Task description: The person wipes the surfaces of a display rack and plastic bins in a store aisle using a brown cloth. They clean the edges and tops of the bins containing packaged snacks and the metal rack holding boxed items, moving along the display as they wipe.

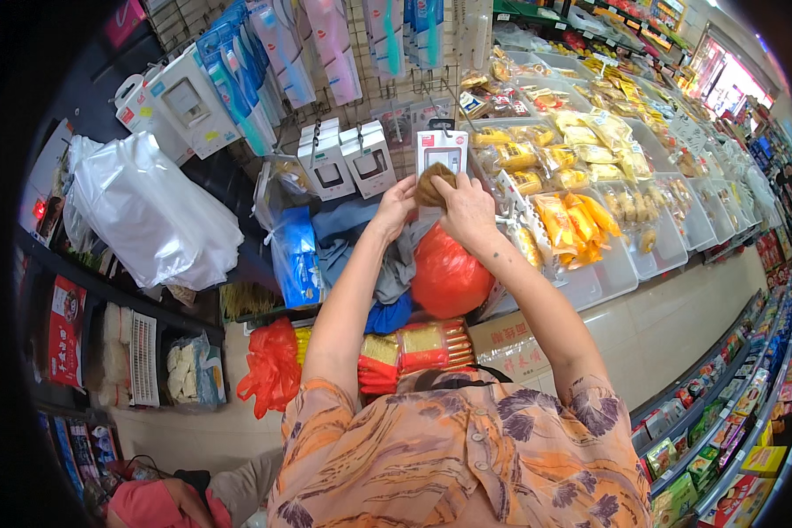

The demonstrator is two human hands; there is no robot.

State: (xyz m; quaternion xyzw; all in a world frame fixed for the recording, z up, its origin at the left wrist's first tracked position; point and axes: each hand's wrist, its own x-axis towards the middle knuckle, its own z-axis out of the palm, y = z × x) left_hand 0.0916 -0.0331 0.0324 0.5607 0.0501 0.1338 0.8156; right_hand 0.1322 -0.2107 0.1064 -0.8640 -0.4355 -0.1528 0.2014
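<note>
A brown cloth (433, 187) lies against the front of a white cable box (441, 146), with my right hand (468, 210) holding it there. The fingers of my right hand are spread over the cloth, which hides the lower front of the box. My left hand (396, 208) grips the box at its lower left edge; part of that grip is hidden. A black hanger tab tops the box, in front of a wire rack. Just left of it hang white charger boxes (368, 160). Below my hands sits a full red plastic bag (450, 270).
Packaged toothbrushes (333, 49) hang above. Clear bins (607, 280) of wrapped pastries fill the right. White plastic bags (148, 211) hang at left. A cardboard box (511, 346) stands near my body. Another person (165, 501) is at lower left.
</note>
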